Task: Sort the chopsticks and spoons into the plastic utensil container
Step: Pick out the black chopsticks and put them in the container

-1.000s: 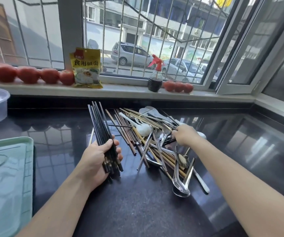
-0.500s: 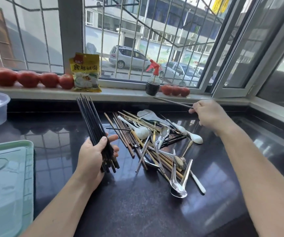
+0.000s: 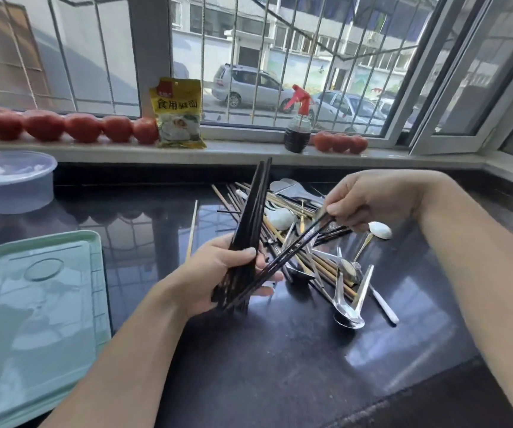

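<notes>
A glossy black countertop [image 3: 279,366] runs beneath a barred window [image 3: 249,57], with a pale green tray [image 3: 32,319] lying flat at its left edge and a clear round plastic container [image 3: 11,180] standing behind the tray near the sill. Across the middle of the counter sprawls a mixed pile of utensils [image 3: 304,242]: wooden chopsticks, dark chopsticks, metal spoons and white spoons crossing one another, with one metal spoon [image 3: 346,313] lying at the near edge of the heap and a single pale wooden chopstick [image 3: 192,230] lying apart to the left. On the sill sit a row of tomatoes [image 3: 63,128], a yellow food packet [image 3: 178,114], a dark spray bottle with a red trigger [image 3: 297,125] and a second, smaller cluster of tomatoes [image 3: 340,142]. The person's left hand [image 3: 218,279] is curled round a bundle of black chopsticks [image 3: 250,217], held nearly upright above the counter, tips fanning toward the window. The right hand [image 3: 369,199], fingers bent, pinches the upper end of a black chopstick [image 3: 295,245] that slants down to the left, its lower end meeting the bundle at the left hand's fingers.
</notes>
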Demonstrator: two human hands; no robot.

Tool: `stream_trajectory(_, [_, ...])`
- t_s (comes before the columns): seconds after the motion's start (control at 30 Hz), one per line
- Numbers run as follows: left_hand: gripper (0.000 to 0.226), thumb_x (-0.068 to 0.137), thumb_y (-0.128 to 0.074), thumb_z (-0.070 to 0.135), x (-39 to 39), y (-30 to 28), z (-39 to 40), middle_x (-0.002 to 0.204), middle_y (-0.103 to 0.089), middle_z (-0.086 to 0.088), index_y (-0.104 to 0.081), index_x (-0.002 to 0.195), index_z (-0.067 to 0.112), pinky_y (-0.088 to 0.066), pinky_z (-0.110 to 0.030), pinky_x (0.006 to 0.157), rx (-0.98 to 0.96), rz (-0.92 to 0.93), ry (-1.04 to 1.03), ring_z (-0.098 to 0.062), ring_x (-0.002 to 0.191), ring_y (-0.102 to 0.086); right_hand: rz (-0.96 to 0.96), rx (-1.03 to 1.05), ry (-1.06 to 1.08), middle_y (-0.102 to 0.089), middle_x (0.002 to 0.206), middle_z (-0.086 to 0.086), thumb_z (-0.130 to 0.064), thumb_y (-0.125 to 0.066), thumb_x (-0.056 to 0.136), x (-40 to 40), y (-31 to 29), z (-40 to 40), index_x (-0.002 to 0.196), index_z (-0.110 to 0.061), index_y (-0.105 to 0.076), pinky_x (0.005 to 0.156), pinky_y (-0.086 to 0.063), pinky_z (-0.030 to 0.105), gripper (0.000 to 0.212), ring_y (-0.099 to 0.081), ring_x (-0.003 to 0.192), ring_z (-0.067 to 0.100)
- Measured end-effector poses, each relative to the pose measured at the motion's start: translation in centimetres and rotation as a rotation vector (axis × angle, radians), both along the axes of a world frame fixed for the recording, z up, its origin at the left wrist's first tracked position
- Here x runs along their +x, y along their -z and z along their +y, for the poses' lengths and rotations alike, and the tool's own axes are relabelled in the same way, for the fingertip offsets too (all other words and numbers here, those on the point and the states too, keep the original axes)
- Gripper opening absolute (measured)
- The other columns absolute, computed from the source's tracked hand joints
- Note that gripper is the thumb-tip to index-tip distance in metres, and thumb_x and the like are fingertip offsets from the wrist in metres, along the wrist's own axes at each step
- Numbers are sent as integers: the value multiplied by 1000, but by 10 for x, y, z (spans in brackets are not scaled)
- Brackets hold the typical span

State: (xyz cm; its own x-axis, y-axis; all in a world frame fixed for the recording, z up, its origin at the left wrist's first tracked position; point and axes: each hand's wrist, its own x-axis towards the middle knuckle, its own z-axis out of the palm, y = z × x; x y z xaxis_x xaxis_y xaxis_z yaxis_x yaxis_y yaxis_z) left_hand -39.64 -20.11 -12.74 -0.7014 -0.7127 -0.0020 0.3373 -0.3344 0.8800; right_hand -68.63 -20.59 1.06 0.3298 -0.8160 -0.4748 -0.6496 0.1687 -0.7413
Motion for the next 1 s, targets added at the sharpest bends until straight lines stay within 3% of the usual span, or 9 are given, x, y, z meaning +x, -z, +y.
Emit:
stream_trajectory(0.17, [13,103,-53,10,-4,10,-2,110,-69,-19,-59,113,4,-50,-34,53,-50,-94,-15,-28,67,-64,51,2,56,-39,60,-2,-12,-57,98,15,-6,-38,82,-5,-64,49,-39,23,18,-30,53,12])
stream_trajectory(0.3, [20,101,-64,23,-8,15,-6,76,-56,-7,-52,104,8,-37,-27,45,-161,-147,-33,-16,51,-42,142,-140,104,-45,67,0,-17,-66,95,39,-10,-55,89,-1,-62,60,-50,25,18,-41,59,12])
stream_trajectory(0.4, [14,100,-63,17,-13,14,-6,58,-35,3,-52,92,18,-23,-28,43,-369,-261,-269,-17,47,-29,-193,-286,309,-59,96,4,-36,-80,83,66,-3,-43,112,-2,-59,77,-58,31,50,-60,83,13])
stream_trajectory(0.47, [32,102,-58,16,-15,11,-6,58,-38,11,-48,78,35,-26,-32,45,-553,-302,-492,-15,48,-33,-342,-286,276,-63,125,3,-53,-85,70,90,10,-23,125,-18,-57,89,-58,41,71,-63,112,20])
stream_trajectory(0.57, [24,102,-58,17,-20,8,0,72,-59,23,-56,99,41,-40,-15,58,-829,-406,-671,-1,62,-54,-505,-352,206,-74,117,1,-49,-84,73,141,45,5,108,-32,-70,99,-50,45,41,-67,115,17])
stream_trajectory(0.67, [19,94,-61,4,-23,11,3,77,-66,30,-61,101,22,-42,-7,59,-811,-413,-714,7,70,-63,-424,-637,429,-77,76,0,-44,-67,85,185,65,16,68,-22,-67,77,-51,33,28,-69,74,9])
stream_trajectory(0.77, [19,78,-55,9,-20,12,1,75,-70,21,-64,95,12,-46,-11,57,-724,-333,-721,2,69,-65,-376,-705,509,-71,62,-2,-29,-64,90,201,65,18,63,-11,-64,66,-48,27,33,-62,58,5])
stream_trajectory(0.9, [5,84,-53,17,-18,19,-7,62,-61,8,-58,84,18,-49,-23,55,-663,-294,-683,-6,54,-55,-362,-655,425,-76,81,1,-32,-71,85,192,64,9,82,-15,-63,77,-57,31,19,-70,74,7])
stream_trajectory(1.0, [22,94,-59,34,-18,28,-12,57,-45,10,-57,72,37,-52,-31,58,-521,-267,-578,-12,52,-46,-347,-632,252,-74,104,-9,-47,-75,84,135,63,4,111,-29,-66,92,-58,32,33,-70,99,3])
